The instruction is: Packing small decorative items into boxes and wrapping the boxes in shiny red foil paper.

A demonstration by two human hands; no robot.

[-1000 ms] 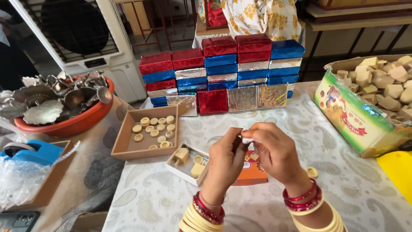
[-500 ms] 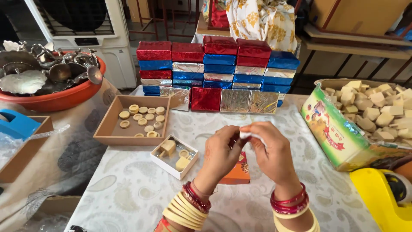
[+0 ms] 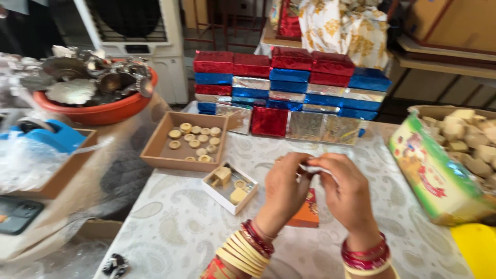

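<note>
My left hand [image 3: 283,192] and my right hand [image 3: 345,192] meet fingertip to fingertip over the table, pinching a small pale item [image 3: 309,164] between them; what it is stays blurred. Both wrists carry red and cream bangles. Under the hands lies a small orange box [image 3: 308,213]. To the left of it sits a small white open box [image 3: 230,187] with a few tan pieces inside. Farther left stands a brown cardboard tray [image 3: 157,147] holding several round tan discs.
Stacked red, blue and silver foil boxes [image 3: 289,82] line the back of the patterned tablecloth [image 3: 170,227]. A green carton [image 3: 431,173] of pale blocks stands at right. An orange bowl [image 3: 106,111] of metal pieces and a blue tape dispenser [image 3: 51,135] sit left.
The view has shifted, so the boxes and trays sit further right in the frame. My hands stay pressed together on the small item over the orange box.
</note>
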